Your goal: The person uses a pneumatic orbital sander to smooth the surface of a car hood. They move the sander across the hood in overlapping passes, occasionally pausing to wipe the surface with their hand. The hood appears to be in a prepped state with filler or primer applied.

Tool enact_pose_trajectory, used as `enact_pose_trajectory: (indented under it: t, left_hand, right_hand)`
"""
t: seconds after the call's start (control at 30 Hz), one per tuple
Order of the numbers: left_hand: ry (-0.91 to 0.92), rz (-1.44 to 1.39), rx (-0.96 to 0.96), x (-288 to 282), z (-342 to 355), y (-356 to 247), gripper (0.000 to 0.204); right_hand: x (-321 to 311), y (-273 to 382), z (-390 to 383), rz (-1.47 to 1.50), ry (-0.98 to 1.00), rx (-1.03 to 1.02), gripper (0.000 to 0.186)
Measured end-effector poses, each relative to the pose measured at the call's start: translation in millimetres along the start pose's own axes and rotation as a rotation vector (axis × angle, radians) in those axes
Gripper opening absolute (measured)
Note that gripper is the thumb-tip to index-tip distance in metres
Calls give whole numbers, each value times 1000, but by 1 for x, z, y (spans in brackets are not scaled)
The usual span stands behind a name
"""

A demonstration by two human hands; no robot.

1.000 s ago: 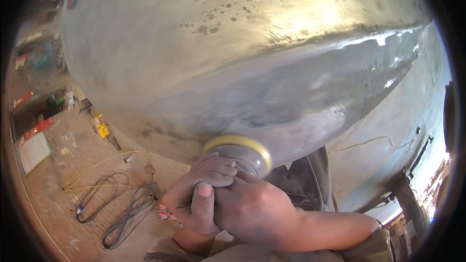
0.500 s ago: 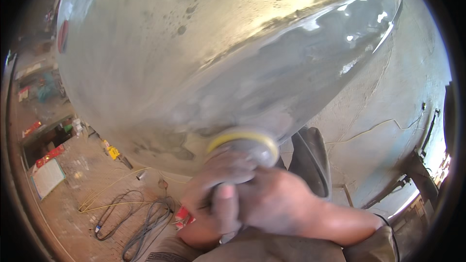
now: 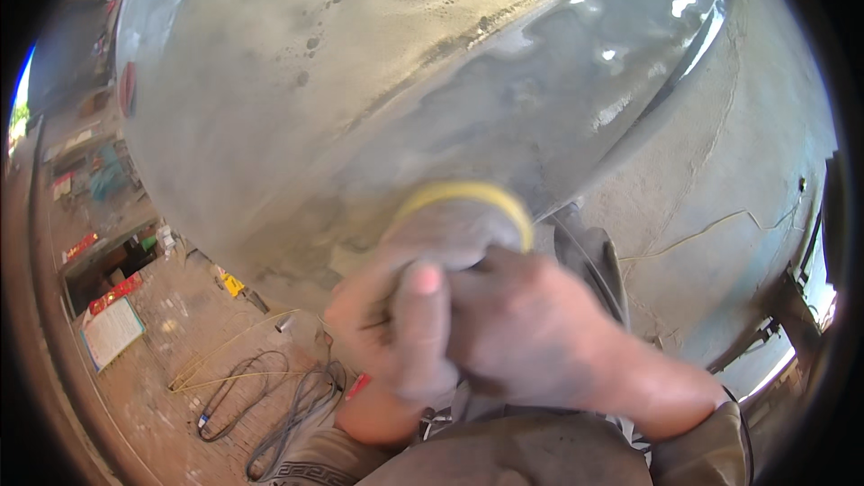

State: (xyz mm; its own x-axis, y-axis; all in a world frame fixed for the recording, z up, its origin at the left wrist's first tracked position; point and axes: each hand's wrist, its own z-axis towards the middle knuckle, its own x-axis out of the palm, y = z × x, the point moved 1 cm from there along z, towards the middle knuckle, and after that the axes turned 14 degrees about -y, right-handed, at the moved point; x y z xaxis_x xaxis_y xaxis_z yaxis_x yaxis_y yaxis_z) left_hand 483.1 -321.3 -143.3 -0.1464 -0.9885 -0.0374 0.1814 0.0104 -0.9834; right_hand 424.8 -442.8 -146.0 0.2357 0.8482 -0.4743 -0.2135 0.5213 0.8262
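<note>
Both my hands are closed together round the body of a power sander with a round, yellow-edged pad (image 3: 468, 191). My left hand (image 3: 396, 333) wraps it from the left, thumb on top. From the right, my right hand (image 3: 531, 333) grips it, its knuckles next to the left thumb. Most of the tool's body is hidden under the fingers, and motion blurs it. The pad lies against the lower part of a big curved metal panel (image 3: 270, 108), dull grey with darker patches. A raised crease crosses the panel diagonally, and its right part shines.
On the brick floor at the lower left lie coiled grey cables (image 3: 301, 409), a thin yellow cord (image 3: 202, 364) and a yellow-and-black tool (image 3: 232, 284). A white sheet or board (image 3: 112, 333) is beside a red packet (image 3: 115, 292). A pale, cracked surface (image 3: 693, 198) extends on the right.
My hands and the sander sit slightly higher in the picture, still on the panel's lower part. The view has shifted, so the floor things appear a little further right.
</note>
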Motion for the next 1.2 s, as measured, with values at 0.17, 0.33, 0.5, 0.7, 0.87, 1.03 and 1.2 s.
enact_pose_trajectory:
  t: [0.17, 0.33, 0.5, 0.7, 0.87, 1.03, 1.2]
  left_hand:
    - [-32, 125, -109, -69, -22, 4, 36]
    - [62, 64, -108, 2, 7, -6, 33]
    - [215, 199, -154, 35, 37, -8, 36]
    - [-56, 95, 60, -52, -13, 19, 35]
    - [22, 121, -102, -31, 0, -2, 33]
    - [201, 10, -46, 40, 31, 5, 22]
    - [311, 58, 99, 25, 19, 20, 33]
  right_hand:
    - [60, 28, -20, 49, 33, -4, 27]
    - [3, 1, -6, -19, -6, 18, 31]
    - [-33, -26, 16, 74, -149, 64, 34]
    - [48, 14, -9, -33, -205, -46, 45]
    - [42, 14, -17, 110, -94, 129, 31]
    - [-40, -5, 9, -101, -116, 140, 29]
    - [-17, 14, -7, -398, -263, 114, 32]
